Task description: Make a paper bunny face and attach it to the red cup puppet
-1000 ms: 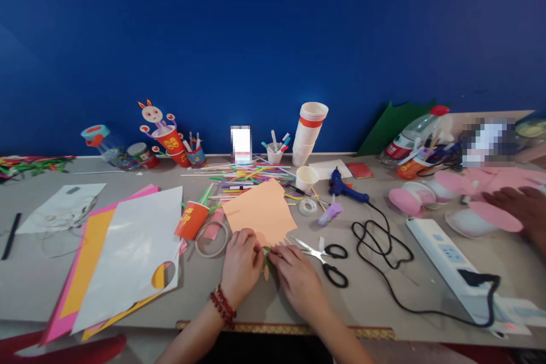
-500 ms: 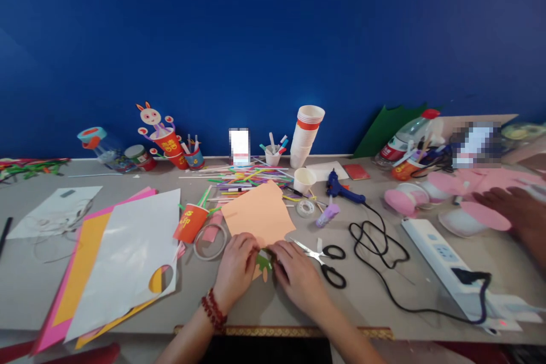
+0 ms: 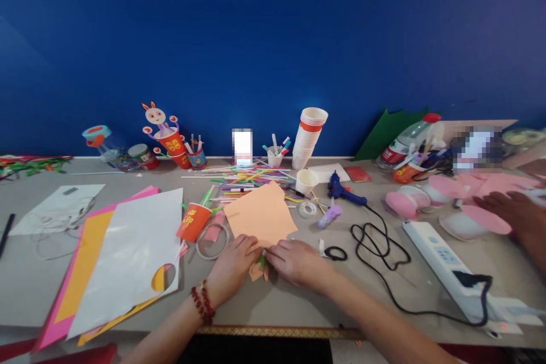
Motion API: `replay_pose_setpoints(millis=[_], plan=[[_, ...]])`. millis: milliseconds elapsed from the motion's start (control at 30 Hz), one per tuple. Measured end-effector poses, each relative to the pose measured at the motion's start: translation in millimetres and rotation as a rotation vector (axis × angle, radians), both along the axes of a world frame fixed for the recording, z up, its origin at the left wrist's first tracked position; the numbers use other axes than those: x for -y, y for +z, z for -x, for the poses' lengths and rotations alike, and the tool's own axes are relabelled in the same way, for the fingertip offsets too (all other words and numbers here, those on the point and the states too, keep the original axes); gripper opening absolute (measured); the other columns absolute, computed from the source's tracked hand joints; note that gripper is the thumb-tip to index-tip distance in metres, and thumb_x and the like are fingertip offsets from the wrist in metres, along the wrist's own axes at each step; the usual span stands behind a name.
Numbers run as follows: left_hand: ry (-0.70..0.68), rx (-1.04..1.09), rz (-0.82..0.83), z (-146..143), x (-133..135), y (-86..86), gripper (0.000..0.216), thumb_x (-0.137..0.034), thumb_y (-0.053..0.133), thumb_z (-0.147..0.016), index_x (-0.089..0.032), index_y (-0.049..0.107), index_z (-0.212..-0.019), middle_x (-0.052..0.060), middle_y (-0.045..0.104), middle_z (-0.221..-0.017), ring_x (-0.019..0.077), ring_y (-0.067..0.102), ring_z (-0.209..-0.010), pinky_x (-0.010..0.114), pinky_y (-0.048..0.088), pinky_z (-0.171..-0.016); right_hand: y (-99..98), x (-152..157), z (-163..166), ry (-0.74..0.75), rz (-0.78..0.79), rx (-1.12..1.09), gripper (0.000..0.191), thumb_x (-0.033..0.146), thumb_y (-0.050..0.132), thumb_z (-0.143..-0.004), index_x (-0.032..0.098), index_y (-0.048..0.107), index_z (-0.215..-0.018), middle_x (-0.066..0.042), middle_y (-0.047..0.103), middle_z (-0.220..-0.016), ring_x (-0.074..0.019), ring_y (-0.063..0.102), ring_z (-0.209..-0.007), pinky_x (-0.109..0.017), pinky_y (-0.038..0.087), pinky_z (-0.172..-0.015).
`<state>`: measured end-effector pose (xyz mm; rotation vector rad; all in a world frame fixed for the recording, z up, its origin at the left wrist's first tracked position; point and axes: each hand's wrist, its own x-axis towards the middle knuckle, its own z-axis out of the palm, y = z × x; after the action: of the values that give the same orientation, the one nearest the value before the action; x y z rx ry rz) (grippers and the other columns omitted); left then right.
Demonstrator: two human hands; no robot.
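Note:
My left hand [image 3: 232,269] and my right hand [image 3: 294,261] meet on the grey table [image 3: 298,301], fingers pinched together on a small peach and green paper cut-out [image 3: 259,268]. A red bead bracelet circles my left wrist. Just behind the hands lies a peach paper sheet [image 3: 260,214]. Black-handled scissors [image 3: 333,252] lie right of my right hand, their blades hidden under it.
Stacked white, orange and pink sheets [image 3: 123,256] lie at left, beside a red cup [image 3: 193,222] and a tape ring [image 3: 212,240]. Coloured straws [image 3: 245,177], stacked cups [image 3: 309,136], a blue glue gun [image 3: 343,190], black cord and a power strip [image 3: 443,264] spread behind. Another person's hand [image 3: 514,210] rests on pink paper.
My right forearm has swung out to the right and my right hand now covers the scissor blades. Both hands stay pinched on the cut-out, which has shifted slightly under them.

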<state>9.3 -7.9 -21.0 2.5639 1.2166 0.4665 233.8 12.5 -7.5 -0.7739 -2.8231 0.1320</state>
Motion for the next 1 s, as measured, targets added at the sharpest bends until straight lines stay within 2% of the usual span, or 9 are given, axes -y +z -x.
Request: replay_pose_setpoints(millis=[167, 333, 467, 533, 633, 700, 867, 1000], plan=[[-0.044, 0.011, 0.013, 4, -8, 2.6, 0.033, -0.008, 0.052, -0.09, -0.024, 0.064, -0.116, 0.009, 0.061, -0.111, 0.0239, 0.055, -0.102, 0.038, 0.05, -0.087, -2.6, -3, -4, 0.038, 0.044, -0.078, 0.018, 0.017, 0.053, -0.092, 0.016, 0.067, -0.103, -0.01, 0.071, -0.087, -0.0197, 0.06, -0.079, -0.027, 0.045, -0.066], [-0.055, 0.172, 0.138, 11, -13, 7.2, 0.039, -0.006, 0.045, -0.09, -0.024, 0.065, -0.117, 0.009, 0.062, -0.114, 0.0218, 0.057, -0.105, 0.036, 0.049, -0.091, -4.3, -3, -7, -0.13, 0.428, -0.426, 0.013, 0.023, 0.059, -0.087, 0.019, 0.07, -0.091, -0.009, 0.072, -0.087, -0.0188, 0.061, -0.079, -0.028, 0.046, -0.072], [0.038, 0.442, 0.303, 12, -16, 10.9, 0.042, -0.012, 0.054, -0.083, -0.023, 0.059, -0.123, 0.01, 0.063, -0.12, 0.0229, 0.058, -0.11, 0.037, 0.047, -0.095, -1.9, -5, -4, -0.246, 0.52, -0.58, 0.015, 0.024, 0.056, -0.088, 0.02, 0.07, -0.085, -0.006, 0.071, -0.081, -0.018, 0.062, -0.074, -0.028, 0.045, -0.071], [0.119, 0.622, 0.461, 9, -20, 14.7, 0.033, -0.02, 0.06, -0.082, -0.02, 0.062, -0.114, 0.009, 0.067, -0.112, 0.0222, 0.061, -0.1, 0.034, 0.05, -0.086, 1.2, -8, 1, -0.307, 0.557, -0.652, 0.019, 0.025, 0.054, -0.09, 0.02, 0.069, -0.082, -0.004, 0.069, -0.074, -0.0166, 0.061, -0.067, -0.027, 0.045, -0.066], [0.222, 0.836, 0.624, 2, -33, 21.9, 0.017, -0.032, 0.064, -0.081, -0.016, 0.064, -0.088, 0.003, 0.066, -0.083, 0.0167, 0.059, -0.076, 0.026, 0.046, -0.067, 4.3, -14, 13, -0.404, 0.648, -0.792, 0.025, 0.031, 0.05, -0.094, 0.018, 0.065, -0.08, -0.002, 0.064, -0.066, -0.0143, 0.06, -0.058, -0.024, 0.046, -0.056], [0.26, 0.891, 0.621, -1, -43, 27.2, 0.022, -0.037, 0.065, -0.081, -0.016, 0.061, -0.079, 0.0, 0.061, -0.074, 0.0144, 0.055, -0.07, 0.024, 0.044, -0.064, 3.9, -21, 23, -0.444, 0.715, -0.892, 0.028, 0.039, 0.048, -0.095, 0.018, 0.062, -0.082, -0.001, 0.062, -0.066, -0.0139, 0.061, -0.056, -0.023, 0.048, -0.054], [0.305, 0.958, 0.583, -8, -58, 36.7, 0.025, -0.041, 0.065, -0.082, -0.016, 0.061, -0.078, 0.0, 0.06, -0.074, 0.014, 0.054, -0.071, 0.024, 0.044, -0.067, -2.3, -38, 43, -0.463, 0.813, -1.06, 0.036, 0.054, 0.06, -0.087, 0.019, 0.058, -0.08, 0.0, 0.064, -0.066, -0.0139, 0.061, -0.054, -0.024, 0.051, -0.05], [0.311, 1.01, 0.575, -15, -60, 27.6, 0.025, -0.041, 0.064, -0.084, -0.016, 0.061, -0.08, 0.0, 0.06, -0.075, 0.0142, 0.055, -0.072, 0.024, 0.044, -0.067, -8.4, -40, 47, -0.492, 0.77, -1.13, 0.038, 0.054, 0.06, -0.087, 0.018, 0.058, -0.073, 0.0, 0.061, -0.061, -0.0127, 0.058, -0.051, -0.023, 0.048, -0.05]])
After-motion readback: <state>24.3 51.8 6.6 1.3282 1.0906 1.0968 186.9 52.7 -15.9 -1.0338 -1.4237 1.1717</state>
